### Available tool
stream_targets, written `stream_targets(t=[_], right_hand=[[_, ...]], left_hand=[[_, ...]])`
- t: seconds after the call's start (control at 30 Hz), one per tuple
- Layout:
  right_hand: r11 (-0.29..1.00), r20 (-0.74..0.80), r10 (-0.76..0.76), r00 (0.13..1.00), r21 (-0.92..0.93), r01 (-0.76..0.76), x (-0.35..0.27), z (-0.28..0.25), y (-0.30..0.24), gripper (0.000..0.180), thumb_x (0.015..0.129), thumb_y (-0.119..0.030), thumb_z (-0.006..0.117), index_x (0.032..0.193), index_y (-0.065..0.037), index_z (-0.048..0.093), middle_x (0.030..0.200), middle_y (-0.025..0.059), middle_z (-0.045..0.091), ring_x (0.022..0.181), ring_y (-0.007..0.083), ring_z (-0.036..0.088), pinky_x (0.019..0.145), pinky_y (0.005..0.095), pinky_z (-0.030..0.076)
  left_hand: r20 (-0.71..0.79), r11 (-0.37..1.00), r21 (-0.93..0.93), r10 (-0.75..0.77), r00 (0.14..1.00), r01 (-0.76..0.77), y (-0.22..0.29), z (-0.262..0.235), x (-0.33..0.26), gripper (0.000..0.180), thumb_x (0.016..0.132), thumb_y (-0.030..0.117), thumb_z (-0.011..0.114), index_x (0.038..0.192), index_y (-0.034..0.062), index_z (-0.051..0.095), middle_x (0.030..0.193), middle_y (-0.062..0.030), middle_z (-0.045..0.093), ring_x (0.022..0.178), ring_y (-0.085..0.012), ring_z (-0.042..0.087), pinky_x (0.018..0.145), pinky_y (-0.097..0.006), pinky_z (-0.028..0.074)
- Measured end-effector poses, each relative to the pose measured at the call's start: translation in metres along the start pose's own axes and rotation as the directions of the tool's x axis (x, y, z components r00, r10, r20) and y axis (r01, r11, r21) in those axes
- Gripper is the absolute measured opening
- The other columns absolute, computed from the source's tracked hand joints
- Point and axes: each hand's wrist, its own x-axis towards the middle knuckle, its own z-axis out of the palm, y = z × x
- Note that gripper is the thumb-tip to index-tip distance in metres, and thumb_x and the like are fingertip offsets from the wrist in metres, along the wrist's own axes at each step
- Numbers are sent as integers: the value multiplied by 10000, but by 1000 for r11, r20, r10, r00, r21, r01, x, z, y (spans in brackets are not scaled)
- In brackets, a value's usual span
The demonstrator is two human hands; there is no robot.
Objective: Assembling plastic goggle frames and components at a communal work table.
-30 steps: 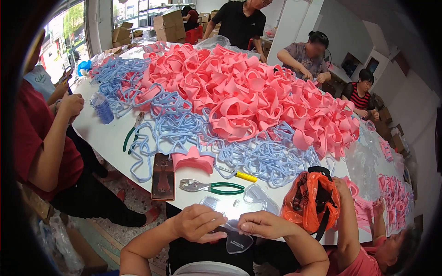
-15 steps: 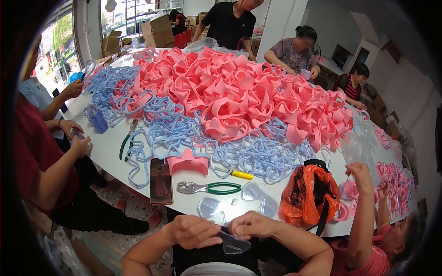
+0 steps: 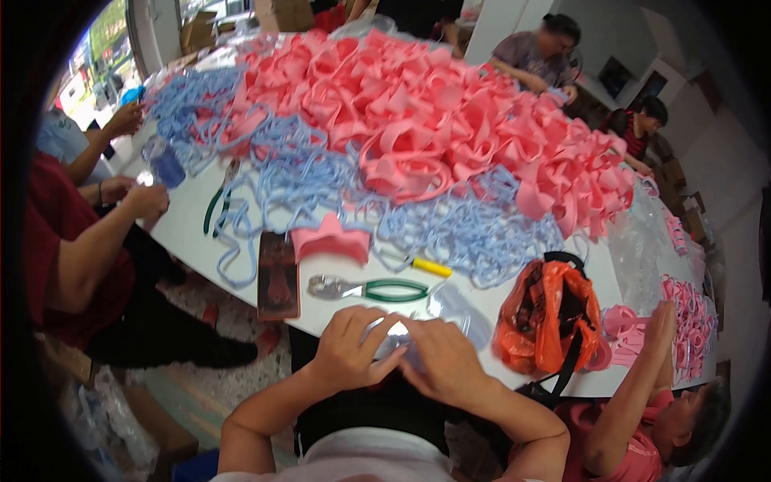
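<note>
- Nearest me, my left hand (image 3: 347, 347) and right hand (image 3: 443, 363) meet at the table (image 3: 193, 229) edge, fingers of both curled around a clear plastic piece (image 3: 395, 336) pinched between them.
- Just beyond, another clear piece (image 3: 458, 305) lies on the table beside my right hand.
- Green-handled pliers (image 3: 371, 288) lie flat just past my knuckles, a dark phone (image 3: 278, 275) to their left.
- An orange bag (image 3: 550, 313) sits to the right.
- A single pink foam piece (image 3: 329, 239) and a yellow-handled tool (image 3: 424, 265) lie a little further out.
- Beyond, tangled blue loops (image 3: 450, 233), then a big pink heap (image 3: 450, 120).
- Other people sit around the far edges.
</note>
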Motion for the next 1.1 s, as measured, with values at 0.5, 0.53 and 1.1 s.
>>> stream_targets(t=[0.5,0.53,1.1], right_hand=[[762,-151,571,807,-269,-589,-35,-16,80,289,812,-196,699,1021,-4,639,907,140,617,825,307,633,721,407,520],[766,-139,548,825,-313,-562,-34,-8,82,299,812,-205,698,1024,-2,640,921,145,619,861,320,628,735,418,520],[903,149,418,896,40,-428,-6,26,45,340,858,-233,685,1105,-2,651,975,155,599,913,323,599,810,390,491]], left_hand=[[287,985,-44,-147,947,166,-41,-2,-21,733,722,342,807,1315,24,517,1304,-153,515,1223,-351,478,1023,-460,384],[330,986,-59,-131,935,158,-41,-2,-24,736,720,349,807,1313,23,517,1306,-153,514,1229,-350,474,1025,-455,384],[246,981,-176,-36,969,82,-54,24,-42,536,739,290,787,1161,24,591,1165,-130,581,1088,-317,548,951,-413,432]])
